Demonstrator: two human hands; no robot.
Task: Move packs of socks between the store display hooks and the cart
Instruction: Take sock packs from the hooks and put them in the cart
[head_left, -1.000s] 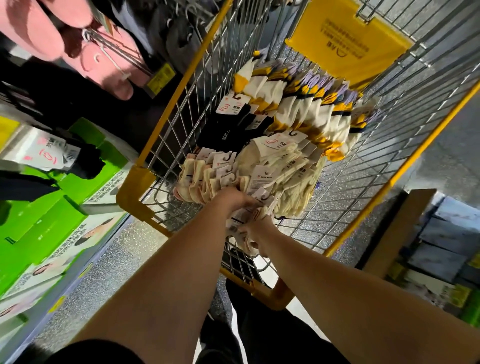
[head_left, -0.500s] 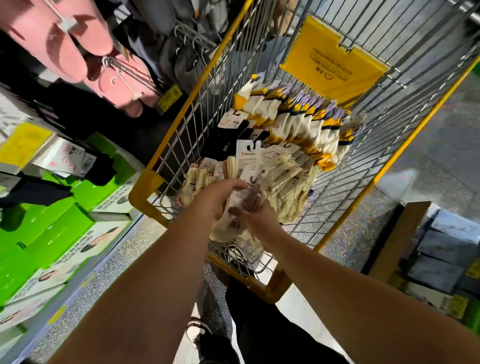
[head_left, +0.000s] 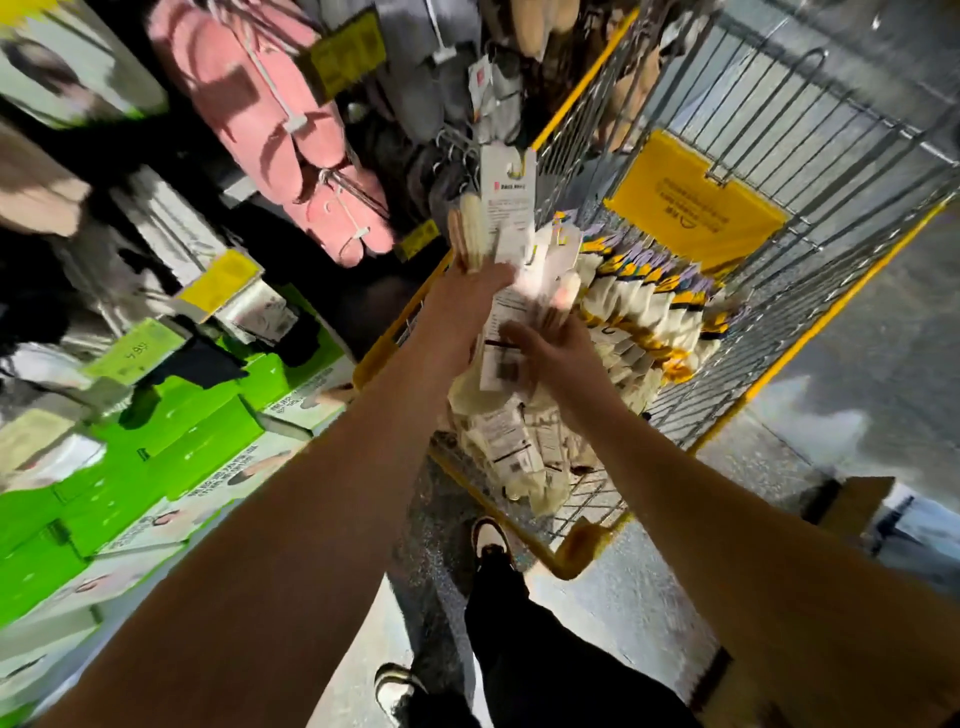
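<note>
Hands: two, the left hand (head_left: 470, 299) and the right hand (head_left: 550, 348), both on one bundle.
Cream sock packs (head_left: 511, 312): a fanned bundle, too blurred to count.
Cart (head_left: 748, 395): one, wire with yellow frame.
Yellow sign (head_left: 696, 208): one, on the cart's far wall.
Striped sock packs (head_left: 649, 301): one long row in the cart, number unclear.
Pink slippers (head_left: 270, 124): several hanging, count unclear.
Shoes (head_left: 491, 535): two on the floor.

Single head-worn wide-angle view, which looked forward and steeply down from close above both forearms, toward the wire cart (head_left: 779, 156) ahead and the floor (head_left: 649, 587) below.
</note>
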